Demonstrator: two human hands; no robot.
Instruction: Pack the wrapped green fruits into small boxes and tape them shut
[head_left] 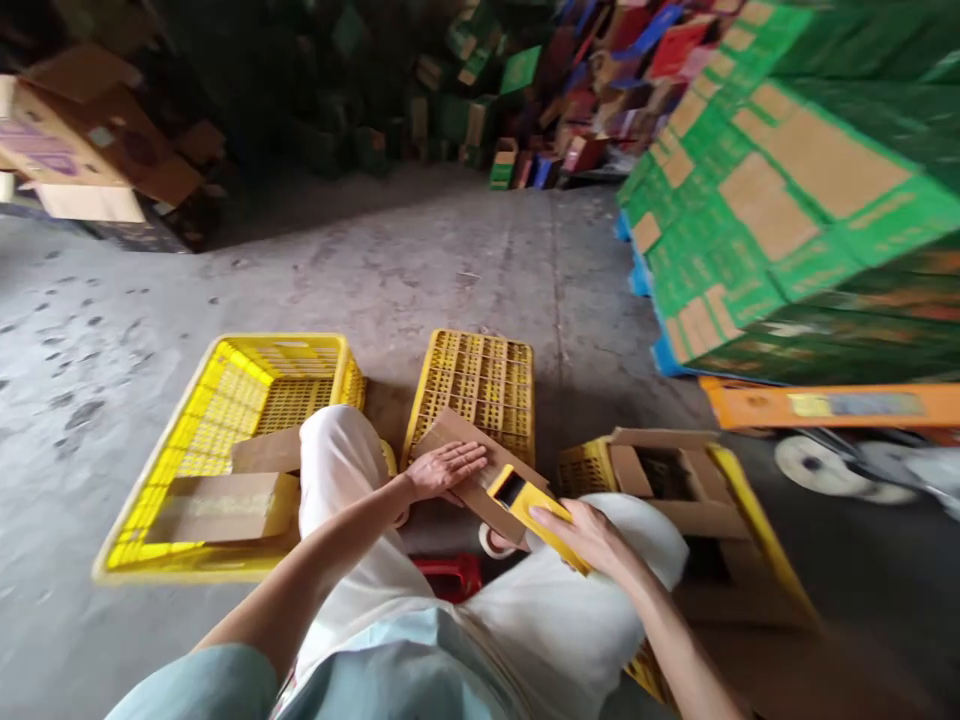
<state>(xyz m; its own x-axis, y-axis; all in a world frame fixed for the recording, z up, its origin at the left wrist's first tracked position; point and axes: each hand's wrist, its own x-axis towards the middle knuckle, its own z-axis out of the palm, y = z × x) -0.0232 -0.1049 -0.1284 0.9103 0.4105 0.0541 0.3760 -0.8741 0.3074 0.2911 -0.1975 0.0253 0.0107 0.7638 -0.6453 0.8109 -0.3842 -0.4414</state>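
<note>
A brown cardboard box (450, 432) lies at a slant on an upturned yellow crate (480, 365) in front of my knees. My left hand (448, 470) rests flat on its left part, fingers stretched out. Wrapped round a yellow handheld tool (555, 532) with a dark window near its front end is my right hand (574, 530). The front of the tool is over the right part of the box; whether it touches the cardboard I cannot tell.
To the left, a yellow crate (191, 400) holds cardboard boxes (217, 507). At right stands another crate with open boxes (705, 478). Beyond it are stacked green cartons (750, 220) and an orange pallet jack (832, 403). A red object (457, 575) sits between my legs.
</note>
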